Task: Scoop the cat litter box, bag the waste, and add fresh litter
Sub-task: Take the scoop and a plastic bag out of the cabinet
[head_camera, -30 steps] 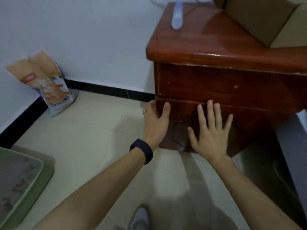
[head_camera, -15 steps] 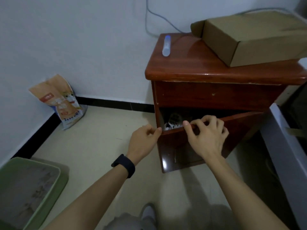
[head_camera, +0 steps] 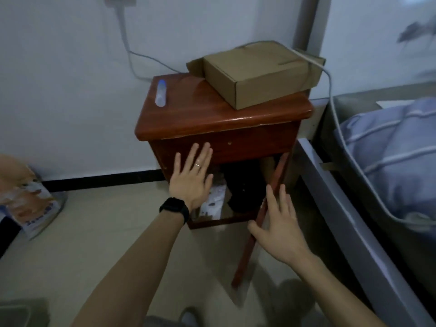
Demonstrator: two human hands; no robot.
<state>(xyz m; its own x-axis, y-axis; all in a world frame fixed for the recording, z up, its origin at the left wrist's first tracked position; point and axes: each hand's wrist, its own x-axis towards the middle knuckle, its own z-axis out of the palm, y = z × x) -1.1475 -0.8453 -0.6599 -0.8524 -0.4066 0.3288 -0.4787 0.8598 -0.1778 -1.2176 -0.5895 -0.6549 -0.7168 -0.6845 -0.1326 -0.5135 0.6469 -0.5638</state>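
Note:
A red-brown wooden cabinet (head_camera: pixel 221 119) stands against the wall with its lower door (head_camera: pixel 259 215) swung wide open to the right. My left hand (head_camera: pixel 192 178), fingers straight, is in front of the cabinet's left edge at the opening. My right hand (head_camera: pixel 277 223), fingers spread, presses flat on the open door. Inside the dark compartment lie a white patterned packet (head_camera: pixel 215 199) and something black (head_camera: pixel 245 187). An orange cat litter bag (head_camera: pixel 26 199) leans at the left wall. A corner of the litter box (head_camera: pixel 21 310) shows at the bottom left.
On the cabinet top rest a cardboard box (head_camera: pixel 257 72) and a clear tube (head_camera: pixel 161 93). A grey cable (head_camera: pixel 132 50) runs down the wall. A grey bed frame (head_camera: pixel 349 208) with a blue pillow (head_camera: pixel 401 156) stands to the right. Tiled floor lies between.
The cabinet door has swung from slightly open to wide open. Both hands have let go of its top edge and are now flat. The camera has risen and pulled back.

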